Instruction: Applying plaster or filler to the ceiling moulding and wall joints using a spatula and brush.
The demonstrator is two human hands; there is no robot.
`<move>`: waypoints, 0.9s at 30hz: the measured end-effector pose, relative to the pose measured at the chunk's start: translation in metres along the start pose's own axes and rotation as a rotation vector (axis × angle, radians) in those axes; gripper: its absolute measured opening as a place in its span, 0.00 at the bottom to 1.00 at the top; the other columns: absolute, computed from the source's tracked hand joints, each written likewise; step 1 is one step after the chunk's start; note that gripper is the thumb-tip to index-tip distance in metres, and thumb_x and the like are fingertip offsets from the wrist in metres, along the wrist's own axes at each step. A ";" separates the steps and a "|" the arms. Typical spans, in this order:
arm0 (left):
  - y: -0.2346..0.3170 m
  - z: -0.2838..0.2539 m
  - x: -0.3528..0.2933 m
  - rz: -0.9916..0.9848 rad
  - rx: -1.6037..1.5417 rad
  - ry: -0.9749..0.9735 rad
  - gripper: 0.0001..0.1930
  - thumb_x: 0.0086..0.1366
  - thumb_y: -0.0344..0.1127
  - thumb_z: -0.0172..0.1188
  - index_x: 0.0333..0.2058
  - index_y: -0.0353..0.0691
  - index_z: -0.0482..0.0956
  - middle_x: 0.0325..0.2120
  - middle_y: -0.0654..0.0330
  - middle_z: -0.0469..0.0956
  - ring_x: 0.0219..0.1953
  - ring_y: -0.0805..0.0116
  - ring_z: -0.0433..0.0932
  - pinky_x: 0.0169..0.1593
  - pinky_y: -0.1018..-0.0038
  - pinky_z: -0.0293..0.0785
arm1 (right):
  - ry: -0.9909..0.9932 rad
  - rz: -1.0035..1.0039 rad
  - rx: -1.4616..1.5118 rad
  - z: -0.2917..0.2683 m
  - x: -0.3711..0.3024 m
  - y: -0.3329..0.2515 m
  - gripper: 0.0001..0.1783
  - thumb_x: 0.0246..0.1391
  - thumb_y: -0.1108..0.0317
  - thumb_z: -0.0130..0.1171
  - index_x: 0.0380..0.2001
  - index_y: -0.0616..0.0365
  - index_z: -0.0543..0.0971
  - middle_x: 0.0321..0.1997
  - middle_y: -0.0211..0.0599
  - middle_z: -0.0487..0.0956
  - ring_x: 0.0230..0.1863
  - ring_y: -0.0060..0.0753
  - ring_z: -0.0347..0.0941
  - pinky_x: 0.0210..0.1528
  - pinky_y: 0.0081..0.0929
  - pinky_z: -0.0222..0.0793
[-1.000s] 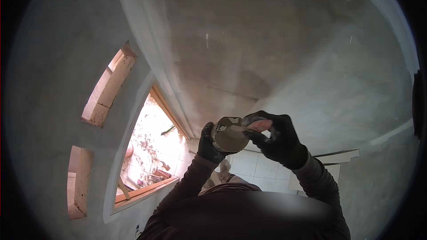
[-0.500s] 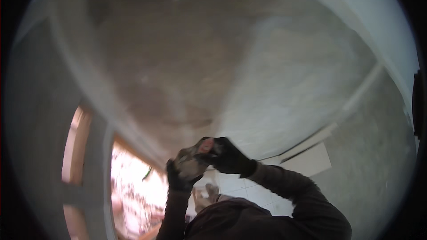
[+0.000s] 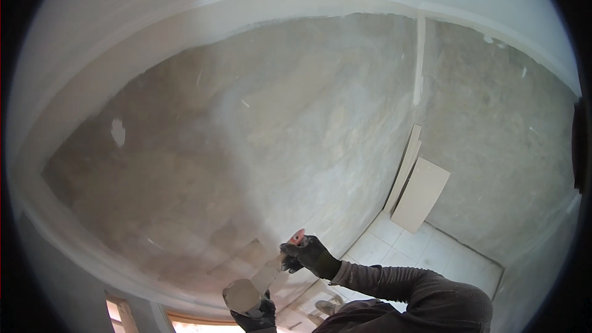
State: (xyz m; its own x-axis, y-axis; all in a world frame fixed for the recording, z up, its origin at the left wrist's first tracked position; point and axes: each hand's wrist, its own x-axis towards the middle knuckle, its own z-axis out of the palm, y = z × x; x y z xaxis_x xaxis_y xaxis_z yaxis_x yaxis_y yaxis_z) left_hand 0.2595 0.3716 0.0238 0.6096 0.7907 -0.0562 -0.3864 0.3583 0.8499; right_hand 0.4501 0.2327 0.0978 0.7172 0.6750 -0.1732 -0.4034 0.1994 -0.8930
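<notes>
Low in the view, my left hand (image 3: 258,316) in a black glove is closed on a rounded tub (image 3: 242,296) with pale grey compound at its top. My right hand (image 3: 314,259), also gloved in black, is closed around a putty knife (image 3: 266,276). Its red handle end sticks up past my fingers, and its broad grey-smeared blade slants down toward the tub's rim. Whether blade and tub touch, I cannot tell. Behind both hands rises a grey plastered wall (image 3: 320,123) with pale, patchy smears.
A pale flat panel (image 3: 422,194) and a narrow strip (image 3: 404,166) lean in the corner at the right. White floor tiles (image 3: 401,253) lie below. A bright opening with a wooden frame (image 3: 203,319) stands at the lower left. White bands border the wall.
My view has swung to the right, and the blur is gone. Both hands sit lower in view and farther apart, with the knife blade now showing between them.
</notes>
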 end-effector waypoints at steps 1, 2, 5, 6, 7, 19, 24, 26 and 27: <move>-0.004 -0.010 0.004 -0.180 -0.257 0.011 0.28 0.65 0.55 0.55 0.57 0.42 0.71 0.50 0.51 0.77 0.45 0.45 0.79 0.42 0.52 0.85 | 0.012 0.010 0.036 -0.005 0.001 0.002 0.15 0.63 0.60 0.62 0.32 0.62 0.79 0.25 0.37 0.81 0.25 0.27 0.80 0.27 0.26 0.79; -0.007 -0.016 0.010 -0.355 -0.517 0.028 0.29 0.65 0.56 0.55 0.58 0.44 0.71 0.51 0.52 0.77 0.46 0.43 0.78 0.41 0.51 0.85 | 0.012 0.023 0.067 -0.007 0.004 0.001 0.14 0.63 0.60 0.62 0.32 0.62 0.79 0.25 0.36 0.81 0.25 0.27 0.80 0.28 0.26 0.79; -0.017 0.002 0.016 -0.125 -0.149 -0.046 0.30 0.66 0.56 0.54 0.59 0.42 0.71 0.52 0.52 0.77 0.50 0.46 0.78 0.47 0.51 0.83 | -0.017 0.026 0.142 -0.014 0.012 0.010 0.14 0.63 0.60 0.63 0.36 0.64 0.79 0.29 0.37 0.82 0.27 0.29 0.81 0.29 0.27 0.81; -0.013 0.007 0.015 -0.036 0.085 -0.112 0.29 0.66 0.54 0.56 0.58 0.41 0.70 0.53 0.51 0.77 0.52 0.48 0.77 0.49 0.52 0.82 | -0.028 0.044 0.186 -0.013 0.014 0.015 0.15 0.63 0.60 0.63 0.36 0.64 0.79 0.29 0.37 0.82 0.27 0.29 0.81 0.30 0.27 0.81; -0.011 0.009 0.017 -0.018 0.098 -0.119 0.29 0.66 0.54 0.56 0.58 0.41 0.70 0.53 0.51 0.77 0.52 0.48 0.77 0.49 0.52 0.82 | -0.026 0.040 0.159 -0.010 0.013 0.015 0.14 0.63 0.60 0.63 0.36 0.63 0.79 0.29 0.36 0.82 0.27 0.29 0.82 0.30 0.27 0.81; -0.019 -0.037 0.070 -0.379 -0.468 0.100 0.27 0.68 0.55 0.51 0.54 0.39 0.74 0.45 0.48 0.80 0.43 0.49 0.80 0.47 0.56 0.83 | -0.162 -0.210 0.258 -0.122 0.103 0.083 0.16 0.66 0.74 0.54 0.54 0.67 0.76 0.44 0.44 0.83 0.43 0.31 0.82 0.45 0.26 0.81; -0.010 -0.036 0.063 0.054 0.126 -0.156 0.28 0.70 0.25 0.43 0.69 0.33 0.57 0.67 0.40 0.62 0.68 0.45 0.65 0.67 0.48 0.69 | -0.257 0.016 1.144 -0.169 0.143 0.017 0.17 0.69 0.70 0.51 0.53 0.73 0.74 0.47 0.51 0.81 0.49 0.36 0.81 0.50 0.29 0.82; -0.014 -0.057 0.067 0.101 0.400 -0.240 0.29 0.72 0.32 0.41 0.70 0.34 0.55 0.70 0.42 0.57 0.70 0.48 0.60 0.68 0.50 0.66 | -0.210 -0.233 1.130 -0.166 0.141 -0.036 0.16 0.69 0.70 0.50 0.53 0.72 0.74 0.50 0.52 0.80 0.53 0.40 0.79 0.53 0.31 0.81; -0.016 -0.067 0.070 0.110 0.401 -0.259 0.29 0.72 0.31 0.39 0.71 0.35 0.54 0.71 0.44 0.55 0.72 0.47 0.56 0.68 0.48 0.66 | -0.127 -0.556 0.726 -0.160 0.138 -0.065 0.17 0.69 0.70 0.49 0.53 0.72 0.74 0.51 0.52 0.79 0.54 0.42 0.79 0.55 0.32 0.80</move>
State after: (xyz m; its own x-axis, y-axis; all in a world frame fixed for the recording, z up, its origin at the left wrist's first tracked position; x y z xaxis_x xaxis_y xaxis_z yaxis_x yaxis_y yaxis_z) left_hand 0.2617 0.4545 -0.0288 0.7520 0.6454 0.1342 -0.1924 0.0201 0.9811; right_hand 0.6664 0.1991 0.0650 0.8641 0.4127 0.2882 -0.3074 0.8860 -0.3470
